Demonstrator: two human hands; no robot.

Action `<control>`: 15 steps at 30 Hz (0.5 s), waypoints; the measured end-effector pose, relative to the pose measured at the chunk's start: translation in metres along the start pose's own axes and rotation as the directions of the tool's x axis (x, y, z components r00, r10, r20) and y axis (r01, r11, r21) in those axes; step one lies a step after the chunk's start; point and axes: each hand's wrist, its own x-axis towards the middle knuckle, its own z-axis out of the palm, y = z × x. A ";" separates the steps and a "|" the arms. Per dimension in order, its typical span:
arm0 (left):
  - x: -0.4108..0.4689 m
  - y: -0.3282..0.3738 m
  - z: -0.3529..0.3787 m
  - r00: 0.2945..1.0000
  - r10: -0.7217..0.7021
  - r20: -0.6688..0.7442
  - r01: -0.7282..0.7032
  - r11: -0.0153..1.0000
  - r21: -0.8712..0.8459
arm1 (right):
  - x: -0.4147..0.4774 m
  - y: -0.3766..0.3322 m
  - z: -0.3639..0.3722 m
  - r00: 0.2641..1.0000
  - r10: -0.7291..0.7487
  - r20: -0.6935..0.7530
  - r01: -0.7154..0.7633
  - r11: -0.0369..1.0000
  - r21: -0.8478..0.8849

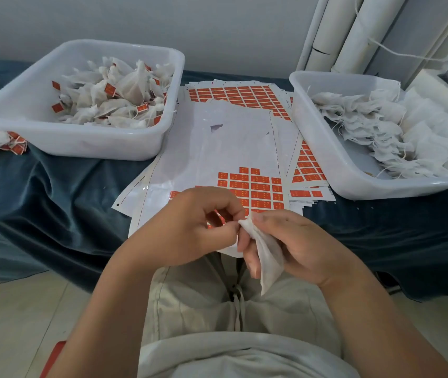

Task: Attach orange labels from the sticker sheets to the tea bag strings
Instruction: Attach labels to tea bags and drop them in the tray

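Head view: tea bag [269, 255] held above the lap.
Right hand [302, 241] grips it, long axis running lapward, gathered tip toward the left hand [195, 227] (pinching an orange label [216, 218]); sticker sheets [239, 137] lie on blue cloth [53, 200] between two tubs [86, 143].

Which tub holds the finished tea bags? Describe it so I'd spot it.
Start at the dark blue cloth. Two white tubs flank the sticker sheets; take the left tub. Only its bags carry orange labels; the right tub holds plain white ones.
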 end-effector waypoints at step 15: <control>0.004 -0.002 0.013 0.959 -0.145 -0.243 0.069 0.953 -0.296 | 0.006 0.009 -0.012 0.985 -0.116 -0.126 0.115 0.993 -0.013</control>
